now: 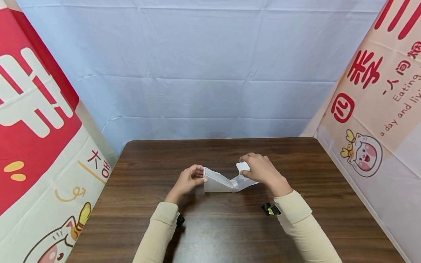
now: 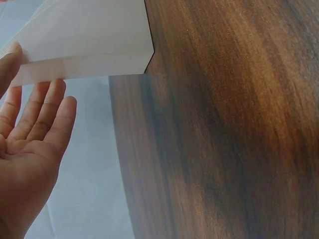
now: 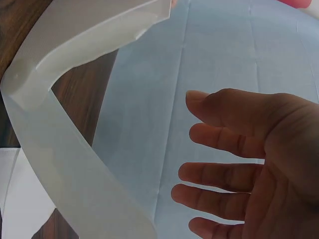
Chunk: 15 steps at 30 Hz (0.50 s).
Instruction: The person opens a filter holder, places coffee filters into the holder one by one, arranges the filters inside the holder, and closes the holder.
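Note:
A white folded-card box stands on the wooden table, with a slanted side wall and a long flap slanting up to the right. My left hand holds the box's left end, thumb on one face and fingertips at the end panel; the left wrist view shows this hand from the palm side. My right hand is over the flap's right side, near a small white tab. In the right wrist view, the right hand has its fingers spread and grips nothing, apart from the box flap.
The dark wooden table has rounded far corners. A pale blue cloth hangs behind it, with printed cloths on the left and right. A black strap is on the right wrist.

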Tool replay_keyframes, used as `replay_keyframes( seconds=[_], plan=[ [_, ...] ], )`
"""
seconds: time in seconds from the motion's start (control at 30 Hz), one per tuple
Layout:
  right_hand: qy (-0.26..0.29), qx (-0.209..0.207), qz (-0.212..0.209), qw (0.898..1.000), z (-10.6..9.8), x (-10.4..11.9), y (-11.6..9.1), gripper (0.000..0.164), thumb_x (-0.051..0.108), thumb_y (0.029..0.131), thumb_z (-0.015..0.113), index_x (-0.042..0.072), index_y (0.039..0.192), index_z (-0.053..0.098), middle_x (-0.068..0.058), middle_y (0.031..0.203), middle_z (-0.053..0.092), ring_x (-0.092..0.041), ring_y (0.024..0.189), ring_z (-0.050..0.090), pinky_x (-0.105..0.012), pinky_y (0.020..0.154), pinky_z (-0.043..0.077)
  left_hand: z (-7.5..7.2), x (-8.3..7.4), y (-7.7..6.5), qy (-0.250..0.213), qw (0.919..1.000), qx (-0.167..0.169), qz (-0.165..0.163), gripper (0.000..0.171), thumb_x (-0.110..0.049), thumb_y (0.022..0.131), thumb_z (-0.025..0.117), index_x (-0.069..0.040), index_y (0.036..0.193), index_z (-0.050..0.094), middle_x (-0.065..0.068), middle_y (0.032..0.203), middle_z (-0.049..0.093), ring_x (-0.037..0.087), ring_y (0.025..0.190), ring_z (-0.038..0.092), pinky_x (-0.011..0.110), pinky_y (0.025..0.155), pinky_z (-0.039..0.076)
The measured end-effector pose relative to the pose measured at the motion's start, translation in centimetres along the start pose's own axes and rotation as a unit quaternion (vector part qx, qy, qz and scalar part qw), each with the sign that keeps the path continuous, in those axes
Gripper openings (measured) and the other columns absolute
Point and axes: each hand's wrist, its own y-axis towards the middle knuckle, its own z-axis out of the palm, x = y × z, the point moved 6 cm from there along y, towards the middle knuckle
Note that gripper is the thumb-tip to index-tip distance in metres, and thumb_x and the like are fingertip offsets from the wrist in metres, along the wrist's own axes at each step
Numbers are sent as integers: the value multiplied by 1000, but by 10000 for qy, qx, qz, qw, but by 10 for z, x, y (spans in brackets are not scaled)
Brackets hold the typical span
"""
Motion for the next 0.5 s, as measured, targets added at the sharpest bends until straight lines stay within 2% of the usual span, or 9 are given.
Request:
replay_keyframes(
  seconds=[0.07, 0.17, 0.3, 0.5],
  plan=[
    [27, -4, 46, 10000, -1, -3, 0, 39, 23, 79, 74, 6, 112, 64, -15, 114, 59, -35, 99, 57, -55, 75, 43, 0, -9, -2, -11, 10000, 64, 29, 32, 0, 79, 72, 3, 107, 57, 16, 97, 63, 31, 90, 60, 33, 76, 51],
    [87, -7, 127, 9999, -3, -7, -1, 39, 23, 79, 74, 5, 113, 63, -16, 114, 59, -34, 100, 57, -56, 75, 42, 0, -10, -2, 10, 9999, 89, 60, 32, 0, 80, 71, 4, 107, 56, 16, 97, 63, 31, 90, 60, 33, 75, 51],
    [183, -33, 198, 9996, -4, -14, -2, 38, 22, 80, 73, 4, 112, 63, -17, 113, 59, -35, 100, 57, -55, 74, 42, 1, 7, 1, 25, 10000, 7, 46, 32, -4, 79, 73, -2, 107, 57, 8, 96, 64, 23, 87, 61, 31, 74, 51],
    [392, -105, 220, 9989, -4, -23, -3, 36, 21, 80, 72, 3, 110, 64, -17, 110, 60, -35, 98, 57, -54, 75, 43, 0, 8, 1, 27, 10000, -35, -40, 31, -4, 79, 74, -4, 106, 58, 7, 96, 64, 22, 87, 61, 33, 75, 51]
  ],
)
